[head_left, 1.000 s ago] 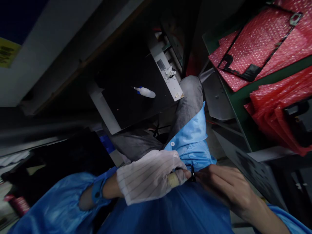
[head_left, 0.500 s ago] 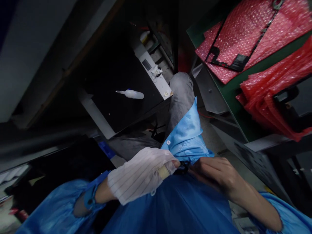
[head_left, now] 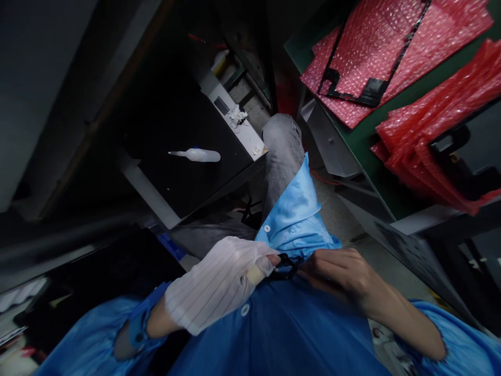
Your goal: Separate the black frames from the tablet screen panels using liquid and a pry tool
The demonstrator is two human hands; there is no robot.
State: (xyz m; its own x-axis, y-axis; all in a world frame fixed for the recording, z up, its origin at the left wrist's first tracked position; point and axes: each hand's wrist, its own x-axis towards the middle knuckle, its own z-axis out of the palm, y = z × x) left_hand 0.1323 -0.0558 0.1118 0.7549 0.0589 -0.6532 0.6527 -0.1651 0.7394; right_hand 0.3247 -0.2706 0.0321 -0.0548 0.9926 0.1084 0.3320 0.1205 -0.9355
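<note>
My left hand (head_left: 217,282), in a white striped glove with a yellowish wrap at the bare-tipped thumb, is closed on the left side of a small black part (head_left: 287,267) in front of my lap. The part looks like a dark looped or frame-like piece; its kind is too dark to make out. On its other side is my bare right hand (head_left: 344,274), fingers pinched together at the part's right end. The right fingertips are partly hidden. Behind both hands lies the blue smock (head_left: 301,209) over my leg.
A white bottle with a thin nozzle (head_left: 202,155) lies on a black surface (head_left: 172,120). Crumpled white scraps (head_left: 237,117) sit on its pale edge. At the right, a green table (head_left: 354,141) carries pink bubble wrap (head_left: 364,52), a black frame (head_left: 373,91) and red bubble bags (head_left: 425,151).
The view has shifted slightly, so the surroundings sit further left. The black part shows more of its loop between my hands. Both hands keep their hold.
</note>
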